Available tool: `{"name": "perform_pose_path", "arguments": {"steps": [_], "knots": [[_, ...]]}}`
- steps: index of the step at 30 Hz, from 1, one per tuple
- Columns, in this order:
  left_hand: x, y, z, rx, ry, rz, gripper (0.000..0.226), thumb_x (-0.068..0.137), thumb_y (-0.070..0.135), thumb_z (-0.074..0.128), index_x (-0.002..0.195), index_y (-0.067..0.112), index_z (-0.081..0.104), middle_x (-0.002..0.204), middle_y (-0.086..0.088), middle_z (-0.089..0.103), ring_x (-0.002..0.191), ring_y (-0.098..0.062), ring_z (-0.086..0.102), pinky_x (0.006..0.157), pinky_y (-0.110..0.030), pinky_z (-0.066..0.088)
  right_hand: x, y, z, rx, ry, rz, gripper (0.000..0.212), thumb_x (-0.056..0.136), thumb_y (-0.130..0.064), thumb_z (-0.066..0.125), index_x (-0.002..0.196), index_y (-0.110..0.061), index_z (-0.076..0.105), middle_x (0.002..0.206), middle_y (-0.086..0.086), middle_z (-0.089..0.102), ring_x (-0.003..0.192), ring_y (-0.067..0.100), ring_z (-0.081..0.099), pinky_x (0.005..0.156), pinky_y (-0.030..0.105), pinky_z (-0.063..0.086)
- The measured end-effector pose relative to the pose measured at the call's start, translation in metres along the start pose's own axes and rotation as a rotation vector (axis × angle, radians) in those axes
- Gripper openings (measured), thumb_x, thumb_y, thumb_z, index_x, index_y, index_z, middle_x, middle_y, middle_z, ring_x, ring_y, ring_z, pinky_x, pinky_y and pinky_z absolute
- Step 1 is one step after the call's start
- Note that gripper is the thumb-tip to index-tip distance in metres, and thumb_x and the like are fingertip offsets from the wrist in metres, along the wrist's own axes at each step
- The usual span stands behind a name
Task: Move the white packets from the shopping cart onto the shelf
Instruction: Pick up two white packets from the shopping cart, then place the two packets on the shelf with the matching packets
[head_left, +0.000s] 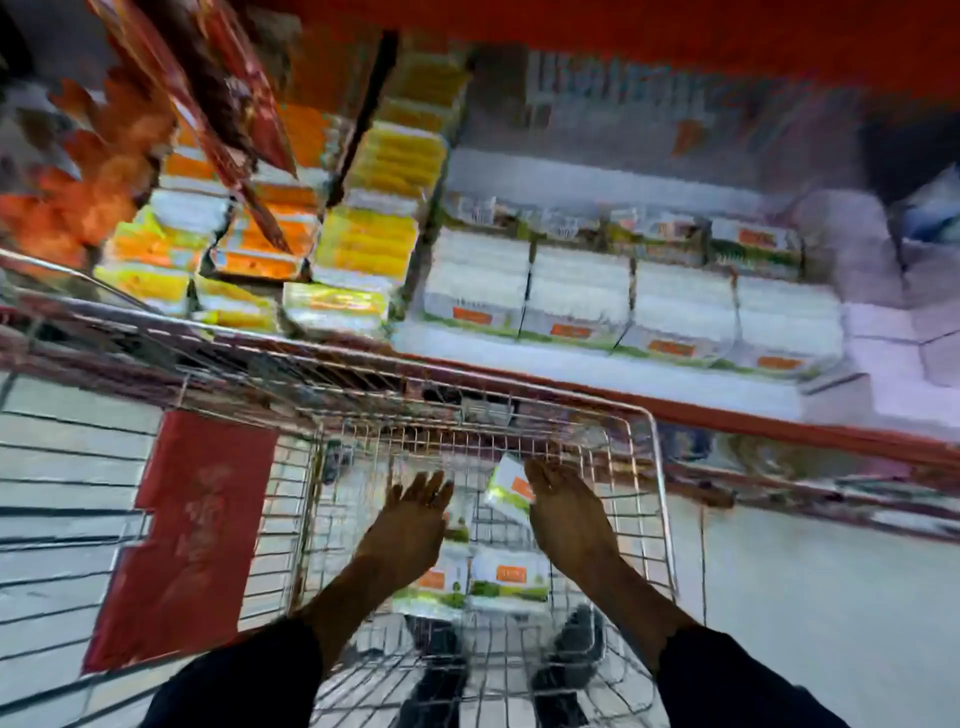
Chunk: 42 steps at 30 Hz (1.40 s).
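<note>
Both my hands reach down into a wire shopping cart (655, 467). My left hand (413, 519) hovers with fingers apart over a white packet (460, 519). My right hand (563, 512) lies against a tilted white packet (508, 486) with an orange label; the blur hides whether the fingers grip it. Two more white packets (511, 577) lie side by side on the cart floor nearer to me. On the white shelf (597, 371) beyond the cart, rows of the same white packets (576, 296) stand packed together.
Yellow and orange packets (363, 234) fill the shelf to the left. A red shelf edge (727, 421) runs just past the cart. A second wire cart (78, 467) with a red panel (192, 535) stands to my left. My shoes (571, 644) show under the cart.
</note>
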<state>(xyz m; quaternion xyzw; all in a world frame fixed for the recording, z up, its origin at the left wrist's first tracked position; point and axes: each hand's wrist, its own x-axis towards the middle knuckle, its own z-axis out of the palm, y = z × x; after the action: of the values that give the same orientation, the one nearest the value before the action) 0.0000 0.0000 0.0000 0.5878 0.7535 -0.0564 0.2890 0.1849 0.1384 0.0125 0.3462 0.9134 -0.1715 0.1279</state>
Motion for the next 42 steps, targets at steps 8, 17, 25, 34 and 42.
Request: {"name": "perform_pose_path", "arguments": {"steps": [8,17,25,34,42], "knots": [[0.055,-0.025,0.034,-0.084,-0.090,0.003,0.063,0.090,-0.007,0.046,0.149,0.009,0.031,0.156,-0.015,0.034,0.142,-0.032,0.033,0.115,-0.042,0.032,0.056,0.013,0.028,0.047,-0.100,0.176,0.044,0.084,-0.010,0.062,0.128,-0.007,0.052,0.126,0.017,0.060,0.113,0.036,0.056,0.094,0.039,0.047],[0.068,-0.041,0.031,-0.280,-0.060,0.001,0.034,0.075,-0.016,0.058,0.106,-0.006,0.069,0.105,-0.030,0.067,0.101,-0.046,0.063,0.089,-0.046,0.052,0.067,0.026,0.025,0.235,-0.138,0.237,0.034,0.083,-0.017,0.071,0.116,-0.013,0.062,0.123,0.011,0.062,0.120,0.030,0.050,0.095,0.034,0.041],[0.038,-0.030,-0.013,-0.284,0.087,0.078,0.033,0.078,-0.010,0.060,0.101,0.008,0.075,0.105,-0.011,0.072,0.102,-0.029,0.063,0.089,-0.038,0.053,0.040,0.004,0.007,0.372,-0.007,0.242,0.026,0.072,-0.010,0.080,0.093,-0.022,0.070,0.106,0.005,0.071,0.106,0.025,0.060,0.092,0.034,0.047],[-0.040,0.011,-0.113,-0.161,0.444,0.085,0.047,0.064,-0.018,0.073,0.100,0.011,0.076,0.096,-0.005,0.070,0.086,-0.024,0.068,0.069,-0.035,0.062,-0.012,-0.025,-0.104,0.333,0.292,0.111,0.030,0.073,-0.001,0.074,0.093,-0.023,0.068,0.099,0.000,0.070,0.094,0.021,0.064,0.079,0.035,0.056],[-0.077,0.037,-0.203,-0.183,0.687,0.116,0.041,0.071,-0.014,0.071,0.104,0.009,0.074,0.097,-0.005,0.069,0.091,-0.025,0.065,0.073,-0.037,0.060,-0.046,-0.037,-0.210,0.320,0.525,0.026,0.031,0.074,0.001,0.071,0.097,-0.020,0.068,0.095,0.000,0.068,0.096,0.023,0.059,0.079,0.036,0.052]]}}
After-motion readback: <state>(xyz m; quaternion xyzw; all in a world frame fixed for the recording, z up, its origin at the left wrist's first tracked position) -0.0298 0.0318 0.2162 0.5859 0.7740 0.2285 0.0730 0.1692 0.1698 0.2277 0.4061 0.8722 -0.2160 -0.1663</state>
